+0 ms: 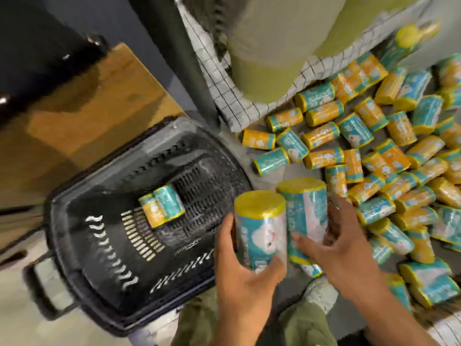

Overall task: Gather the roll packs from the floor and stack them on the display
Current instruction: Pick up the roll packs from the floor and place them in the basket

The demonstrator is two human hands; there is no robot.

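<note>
Evidently, one roll pack (259,231) was gripped by the left hand (240,278), another by the right hand (343,245); most were left ungathered.

You get one wide-angle view only, worn on your head and tilted steeply downward. It hangs close above your left hand (238,270) and right hand (345,245), with the black slotted plastic basket (74,258) filling the lower left and the scattered teal-and-yellow roll packs (321,132) spreading right. Your olive-green trouser legs (197,320) edge the bottom.
</note>
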